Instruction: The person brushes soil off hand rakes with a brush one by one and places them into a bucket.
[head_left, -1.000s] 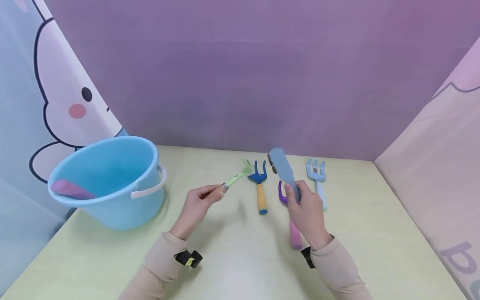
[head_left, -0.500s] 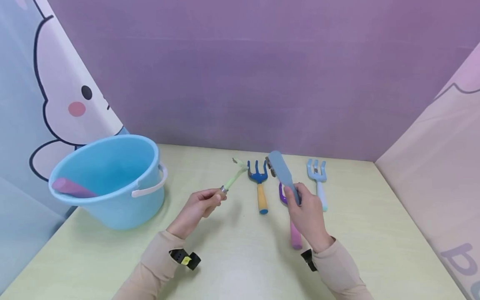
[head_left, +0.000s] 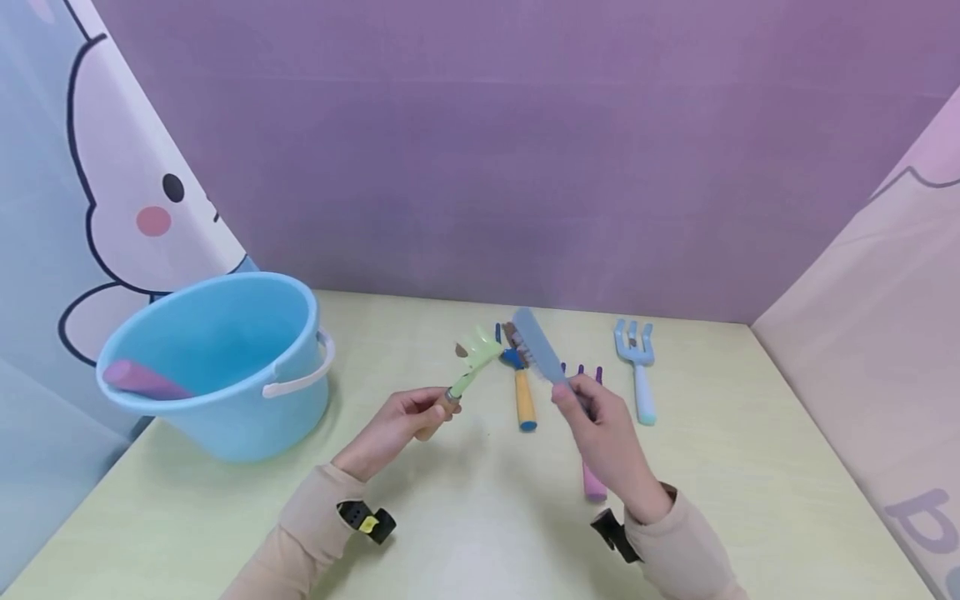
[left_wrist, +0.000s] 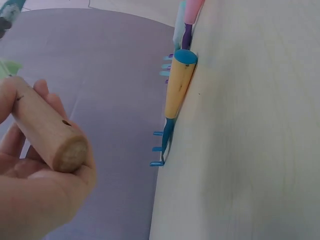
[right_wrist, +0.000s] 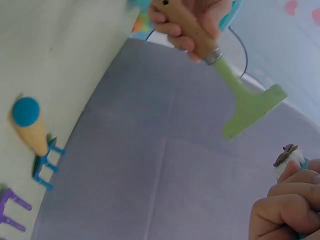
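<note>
My left hand [head_left: 397,425] holds a small green hand rake [head_left: 480,354] by its wooden handle [left_wrist: 47,127], raised above the table. A brown spot shows at its prongs. In my right hand [head_left: 603,433] is a light-blue brush [head_left: 538,343], gripped by the handle, its pale bristles facing left toward the rake and marked brown at the tip. Rake and brush are a short gap apart. Behind the brush lies a dark-blue hand rake with a yellow handle [head_left: 525,404], partly covered. A purple-pronged rake with a pink handle [head_left: 594,485] is mostly hidden under my right hand.
A light-blue bucket [head_left: 247,429] stands at the left, a pink-purple handle [head_left: 146,379] leaning inside it and its white carrying handle [head_left: 300,379] hanging down. A pale-blue hand rake [head_left: 642,383] lies at the right, with a brown spot between its prongs. A purple backdrop [head_left: 480,167] rises behind the table.
My left hand has turned the green rake, so its prongs now spread toward the camera. My right hand has swung the brush left and rolled it, bringing the bristles into view.
</note>
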